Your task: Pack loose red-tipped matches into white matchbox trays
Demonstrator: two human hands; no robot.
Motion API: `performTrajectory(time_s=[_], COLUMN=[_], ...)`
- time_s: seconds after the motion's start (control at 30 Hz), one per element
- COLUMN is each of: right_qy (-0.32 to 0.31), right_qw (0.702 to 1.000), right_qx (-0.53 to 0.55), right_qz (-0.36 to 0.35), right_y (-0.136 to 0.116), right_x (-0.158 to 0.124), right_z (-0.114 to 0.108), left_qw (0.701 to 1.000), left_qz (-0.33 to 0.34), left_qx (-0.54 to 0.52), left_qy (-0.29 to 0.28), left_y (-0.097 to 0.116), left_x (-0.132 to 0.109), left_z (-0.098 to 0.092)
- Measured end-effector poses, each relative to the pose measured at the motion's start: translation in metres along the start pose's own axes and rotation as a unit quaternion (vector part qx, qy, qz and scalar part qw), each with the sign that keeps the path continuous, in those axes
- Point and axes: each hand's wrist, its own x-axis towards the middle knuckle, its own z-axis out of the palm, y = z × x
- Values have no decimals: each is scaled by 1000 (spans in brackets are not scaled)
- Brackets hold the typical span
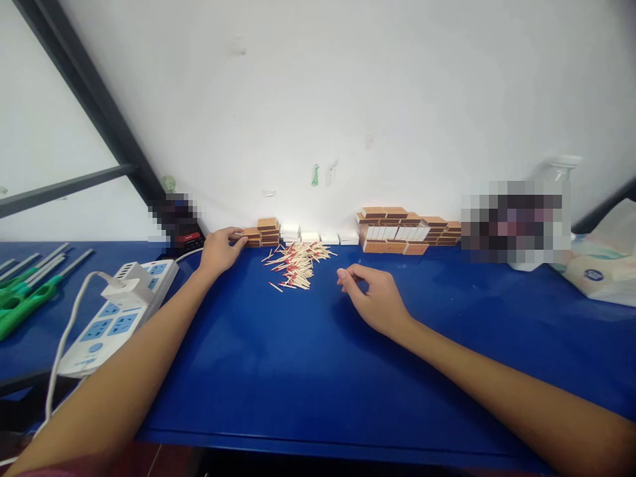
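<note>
My left hand is at the left end of a low stack of brown matchbox sleeves, its thumb and index finger closed on a matchbox sleeve. Its other fingertips are partly hidden. Over the middle of the table hovers my right hand, fingers curled in and thumb near the index finger, with nothing visible in it. Between the hands lies a loose heap of matches with red heads. Several white matchbox trays stand behind the heap along the wall.
Stacked matchboxes line the wall at right, some standing on edge in a white row. A power strip with a white plug and cable lies left, beside green-handled tools. A tissue pack sits far right on the blue table.
</note>
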Motion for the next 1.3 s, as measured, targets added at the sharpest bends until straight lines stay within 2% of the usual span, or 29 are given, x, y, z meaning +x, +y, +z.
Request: performTrajectory(time_s=[0.17,0.33,0.63,0.87,1.1,1.3], right_qy=[-21,-33,-56,-69,-81,-94], right_qw=[999,998,996,996,995,992], right_qx=[-13,-44,-60,-51,-63,-85], right_qz=[22,36,22,20,20,27], right_y=[4,9,10,11,18,18], right_x=[3,7,9,8,9,7], right_z=[-1,-3,-3,-3,-4,-3], left_qw=[1000,999,993,993,992,993], left_qz=[3,2,12,19,-48,-13], left_qx=[-1,21,39,40,56,52], left_qy=[6,45,109,107,102,107], left_y=[0,4,28,44,57,69], left_x=[-3,-8,-18,-27,-34,-40], left_z=[5,3,-6,-7,-13,-14])
